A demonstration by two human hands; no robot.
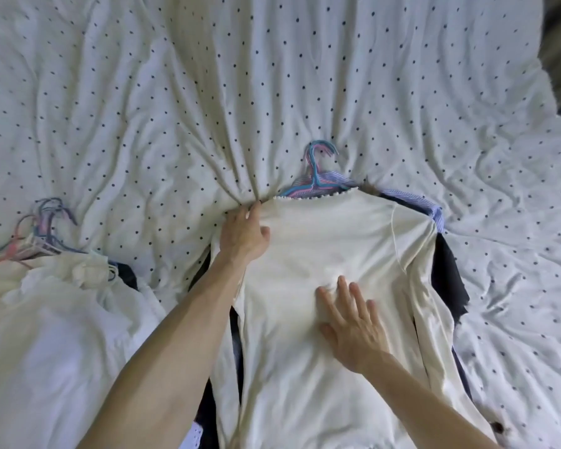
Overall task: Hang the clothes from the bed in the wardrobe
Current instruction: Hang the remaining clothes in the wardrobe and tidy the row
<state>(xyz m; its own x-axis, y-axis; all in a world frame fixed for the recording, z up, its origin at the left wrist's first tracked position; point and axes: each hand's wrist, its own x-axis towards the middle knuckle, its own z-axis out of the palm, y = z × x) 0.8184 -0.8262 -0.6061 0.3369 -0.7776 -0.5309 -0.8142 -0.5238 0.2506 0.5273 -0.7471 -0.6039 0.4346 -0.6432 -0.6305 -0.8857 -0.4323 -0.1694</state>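
Note:
A cream top with a beaded neckline lies on top of a pile of clothes on the bed. My left hand grips its left shoulder, fingers curled into the fabric at the neckline edge. My right hand rests flat on the middle of the top, fingers spread and straight. Blue and pink hangers stick out above the neckline. A blue striped garment and dark clothes lie under the top.
A second pile of white clothes lies at the left, with several pastel hangers at its top. The dotted white duvet covers the bed. A dark edge of the room shows at the upper right.

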